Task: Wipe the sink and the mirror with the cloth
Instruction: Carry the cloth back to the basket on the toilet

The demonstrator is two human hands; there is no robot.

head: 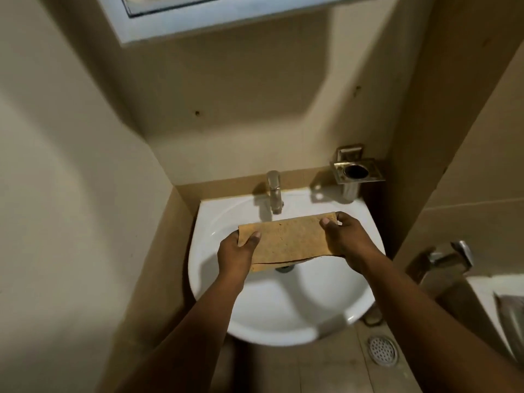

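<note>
Both hands, left hand and right hand, pinch the folded tan cloth by its ends, fingers clenched, above the round white ceramic sink near its drain. No wiping seems begun; sink and white-framed mirror both remain.

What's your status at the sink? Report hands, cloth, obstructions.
Left hand and right hand each grip an end of the cloth. Cloth folded, held flat over the sink. Faucet just behind; basin clear.
</note>
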